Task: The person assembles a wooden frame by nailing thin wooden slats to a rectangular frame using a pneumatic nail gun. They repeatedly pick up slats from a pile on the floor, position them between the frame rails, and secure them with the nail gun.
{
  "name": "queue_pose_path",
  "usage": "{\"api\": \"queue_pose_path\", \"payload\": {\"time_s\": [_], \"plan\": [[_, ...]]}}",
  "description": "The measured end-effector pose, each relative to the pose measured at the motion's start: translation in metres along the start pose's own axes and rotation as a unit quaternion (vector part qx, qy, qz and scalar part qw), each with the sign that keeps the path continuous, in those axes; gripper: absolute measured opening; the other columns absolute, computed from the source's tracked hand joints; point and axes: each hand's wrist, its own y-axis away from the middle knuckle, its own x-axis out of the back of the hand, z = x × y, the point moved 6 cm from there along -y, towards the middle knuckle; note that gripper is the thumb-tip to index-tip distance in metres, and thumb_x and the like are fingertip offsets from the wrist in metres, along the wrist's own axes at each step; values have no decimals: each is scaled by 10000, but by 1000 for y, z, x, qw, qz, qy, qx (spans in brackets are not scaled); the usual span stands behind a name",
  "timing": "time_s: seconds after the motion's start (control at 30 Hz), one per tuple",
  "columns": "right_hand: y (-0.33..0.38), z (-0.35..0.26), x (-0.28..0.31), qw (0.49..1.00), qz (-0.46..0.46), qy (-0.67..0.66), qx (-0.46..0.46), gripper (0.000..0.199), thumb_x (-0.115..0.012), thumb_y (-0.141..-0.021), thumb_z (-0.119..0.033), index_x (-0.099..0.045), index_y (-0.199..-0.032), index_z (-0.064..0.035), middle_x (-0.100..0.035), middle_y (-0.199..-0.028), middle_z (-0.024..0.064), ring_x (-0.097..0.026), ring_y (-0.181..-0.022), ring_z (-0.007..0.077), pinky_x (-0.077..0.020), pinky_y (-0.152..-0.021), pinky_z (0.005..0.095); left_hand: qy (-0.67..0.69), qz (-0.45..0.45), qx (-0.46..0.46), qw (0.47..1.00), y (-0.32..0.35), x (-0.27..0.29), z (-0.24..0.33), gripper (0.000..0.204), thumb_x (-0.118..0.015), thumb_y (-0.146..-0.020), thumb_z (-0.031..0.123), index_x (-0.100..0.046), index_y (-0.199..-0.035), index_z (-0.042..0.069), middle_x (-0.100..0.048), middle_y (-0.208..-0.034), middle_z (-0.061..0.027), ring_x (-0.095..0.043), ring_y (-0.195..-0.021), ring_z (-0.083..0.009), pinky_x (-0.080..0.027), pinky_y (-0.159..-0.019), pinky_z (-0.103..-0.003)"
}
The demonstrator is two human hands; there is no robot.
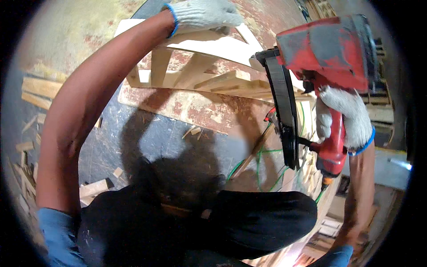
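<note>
In a white knit glove with a blue cuff, my right hand (344, 115) is wrapped round the handle of a red and grey nail gun (324, 51). The gun's long black magazine (284, 111) slants downward, and its nose is close to the right end of a pale wooden frame (213, 46). My left hand (202, 15), gloved the same way, is closed at the frame's far edge; its fingertips are partly hidden. Slats (187, 73) stand across inside the frame, which rests on a worn, paint-flecked board (164, 104).
A green air hose (258, 167) loops over the floor to the right. Wood offcuts (93, 188) and chips lie on the dark floor, with planks (42, 91) at the left. More stacked timber (382, 115) stands at the right. My black-clad knees (267, 218) are close below.
</note>
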Motion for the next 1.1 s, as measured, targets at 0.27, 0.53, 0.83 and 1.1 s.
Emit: {"api": "queue_pose_path", "payload": {"time_s": [0.27,0.53,0.83,1.1], "plan": [[2,38,22,998,14,-52,-25,249,-697,-929,-267,-614,-840,-50,-580,-579,57,-553,-415,165,-464,-392,295,-329,-68,-81,938,37,-52,64,781,-684,-897,552,-496,-1474,60,-582,-1370,-215,-586,-1214,-416,-468,-1046,-475],[3,43,30,995,-24,-91,-13,248,-713,-927,-260,-623,-864,-38,-580,-600,64,-547,-435,162,-458,-420,286,-378,29,-87,921,41,-60,64,782,-710,-878,522,-493,-1470,60,-604,-1314,-239,-594,-1187,-427,-482,-1007,-491],[6,44,29,995,-6,-101,-15,283,-722,-924,-290,-613,-847,-40,-566,-597,61,-542,-444,151,-449,-426,281,-403,31,-86,911,36,-63,66,769,-708,-879,521,-497,-1463,69,-629,-1220,-236,-621,-1112,-437,-505,-936,-508],[1,46,31,994,-39,-101,1,315,-699,-940,-304,-611,-806,-33,-565,-588,66,-547,-450,160,-449,-440,290,-379,-32,-76,922,28,-61,61,816,-693,-881,575,-456,-1504,104,-587,-1320,-253,-593,-1190,-451,-484,-1004,-517]]}}
